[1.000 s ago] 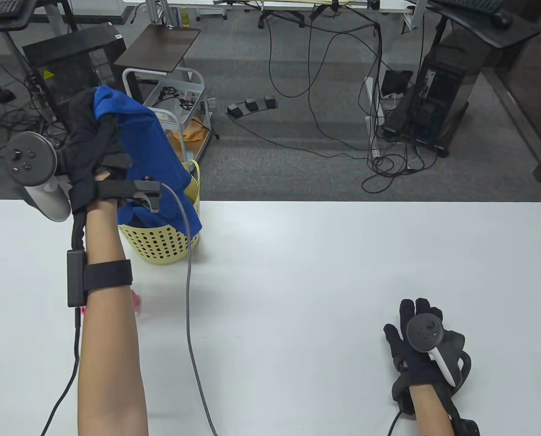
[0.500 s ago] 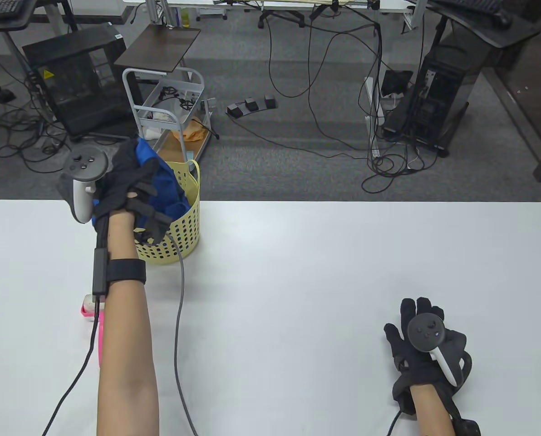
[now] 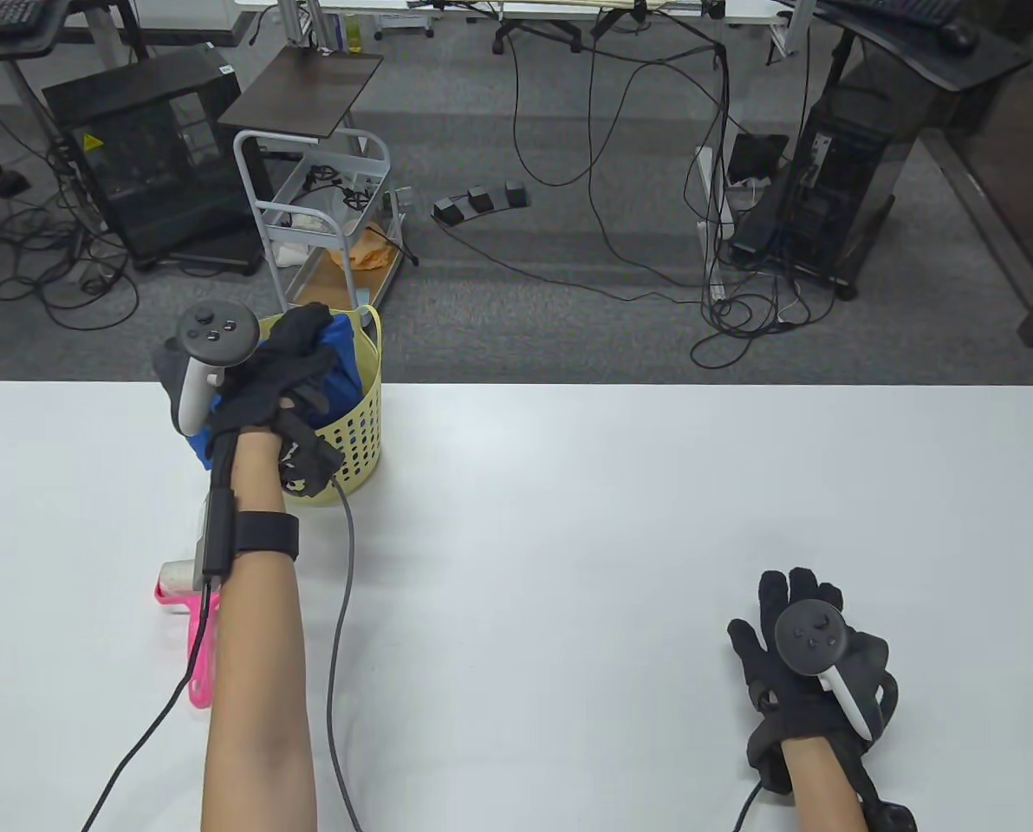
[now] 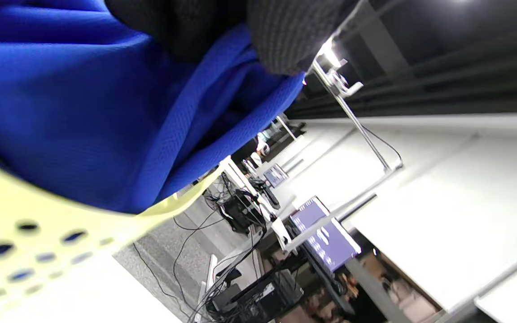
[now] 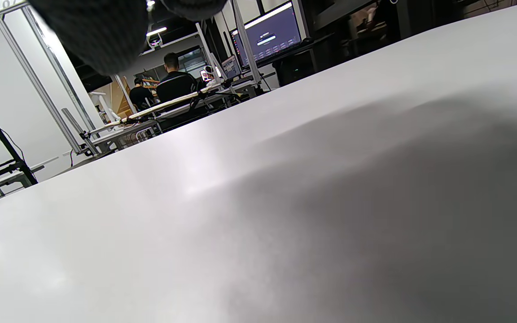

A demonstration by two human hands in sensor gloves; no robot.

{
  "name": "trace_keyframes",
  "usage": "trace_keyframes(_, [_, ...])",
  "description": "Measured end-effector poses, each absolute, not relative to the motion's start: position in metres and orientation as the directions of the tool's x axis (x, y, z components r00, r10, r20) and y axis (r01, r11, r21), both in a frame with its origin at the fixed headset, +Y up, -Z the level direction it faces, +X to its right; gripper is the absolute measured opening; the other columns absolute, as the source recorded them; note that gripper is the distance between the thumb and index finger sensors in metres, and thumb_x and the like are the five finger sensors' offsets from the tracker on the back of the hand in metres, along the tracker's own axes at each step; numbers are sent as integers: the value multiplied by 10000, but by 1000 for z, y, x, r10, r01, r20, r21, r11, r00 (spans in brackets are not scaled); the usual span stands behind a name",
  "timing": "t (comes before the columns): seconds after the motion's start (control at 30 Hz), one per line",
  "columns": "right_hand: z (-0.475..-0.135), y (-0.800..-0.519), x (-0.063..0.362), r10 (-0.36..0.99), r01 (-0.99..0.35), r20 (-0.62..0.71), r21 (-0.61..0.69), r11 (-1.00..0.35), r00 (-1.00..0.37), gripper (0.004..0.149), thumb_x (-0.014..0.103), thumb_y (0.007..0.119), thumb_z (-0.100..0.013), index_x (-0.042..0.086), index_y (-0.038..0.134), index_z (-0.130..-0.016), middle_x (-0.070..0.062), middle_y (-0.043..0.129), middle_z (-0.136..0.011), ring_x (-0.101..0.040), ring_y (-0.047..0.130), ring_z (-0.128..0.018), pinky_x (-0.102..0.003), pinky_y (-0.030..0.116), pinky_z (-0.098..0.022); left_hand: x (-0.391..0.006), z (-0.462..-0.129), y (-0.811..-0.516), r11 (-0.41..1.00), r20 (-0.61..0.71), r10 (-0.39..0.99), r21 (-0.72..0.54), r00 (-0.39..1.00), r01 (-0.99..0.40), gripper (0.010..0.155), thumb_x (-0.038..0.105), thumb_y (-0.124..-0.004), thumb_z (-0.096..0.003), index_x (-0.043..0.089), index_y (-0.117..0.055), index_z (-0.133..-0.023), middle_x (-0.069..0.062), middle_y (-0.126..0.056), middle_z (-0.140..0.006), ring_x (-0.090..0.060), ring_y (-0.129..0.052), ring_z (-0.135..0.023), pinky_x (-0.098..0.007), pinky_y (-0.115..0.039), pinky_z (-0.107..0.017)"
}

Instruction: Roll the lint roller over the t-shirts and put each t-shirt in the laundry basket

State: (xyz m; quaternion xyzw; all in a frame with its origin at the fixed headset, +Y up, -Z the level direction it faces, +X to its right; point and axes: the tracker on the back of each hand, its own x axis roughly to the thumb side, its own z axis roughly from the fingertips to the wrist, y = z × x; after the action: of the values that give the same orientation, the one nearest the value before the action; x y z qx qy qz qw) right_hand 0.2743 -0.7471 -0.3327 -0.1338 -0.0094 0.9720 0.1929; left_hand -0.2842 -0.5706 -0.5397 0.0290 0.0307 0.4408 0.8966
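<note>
- Table view: white table (image 3: 620,520), near edge at the bottom. Beyond its far edge, grey carpet with loose cables, a wheeled cart (image 3: 326,217), a foot pedal (image 3: 482,201) and a computer tower (image 3: 837,186).
- Table view: yellow perforated basket (image 3: 362,425) at the table's far left. Contents: blue shirt (image 3: 343,360), bunched, a fold hanging over the left rim.
- Table view: left hand (image 3: 265,381) over the basket, fingers down on the shirt. The forearm, wrist strap and grey cable cover the basket's near left side.
- Table view: pink lint roller (image 3: 189,620) flat on the table by the left forearm, well short of the basket; the arm hides part of it.
- Table view: right hand (image 3: 798,659) flat on the table at the near right, fingers spread and straight, holding nothing.
- Table view: yellow warning sticker on the black cabinet (image 3: 148,156) at far left; no text readable.
- Left wrist view: tilted. Shirt (image 4: 83,107) fills the upper left, inside the basket (image 4: 11,233) wall. Gloved fingers (image 4: 285,40) lie against the cloth; whether they pinch or only press it I cannot tell.
- Left wrist view: lit monitors in the background, writing too small to read.
- Right wrist view: bare table (image 5: 285,202) fills the frame; fingertips (image 5: 101,36) at the top edge. People seated at desks far behind, backs turned; a lit screen, text unreadable.
</note>
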Motion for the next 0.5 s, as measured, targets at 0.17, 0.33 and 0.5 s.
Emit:
trace_keyframes(0.17, [-331,-746,276,387,-380,-256,-79,-922,-886,674,511,651,-511,283,323,-1055,-51,159,-1155,-367,120,-1015,-645,260,-699,-273,-546,-592,891,-274,444,36,853,-452,583,409,-732,-537,279,-548,-1074,-47,-507,-1134,-292,-688,-1069,-509,-608,-764])
trace_keyframes(0.33, [-332,-745,272,387,-376,-223,-93,-922,-895,677,511,653,-510,284,321,-1055,-50,156,-1155,-365,117,-1015,-644,259,-699,-268,-538,-587,930,-261,367,86,893,-357,593,431,-737,-526,241,-572,-1063,-56,-426,-1146,-325,-684,-1054,-535,-620,-751])
trace_keyframes(0.5, [-330,-738,266,396,-377,-174,-130,-917,-902,675,509,657,-509,284,328,-1054,-48,169,-1157,-363,124,-1017,-642,260,-700,-271,-499,-559,839,-49,521,214,852,-500,607,371,-744,-529,250,-507,-1074,-63,-383,-1148,-354,-608,-1076,-568,-575,-756])
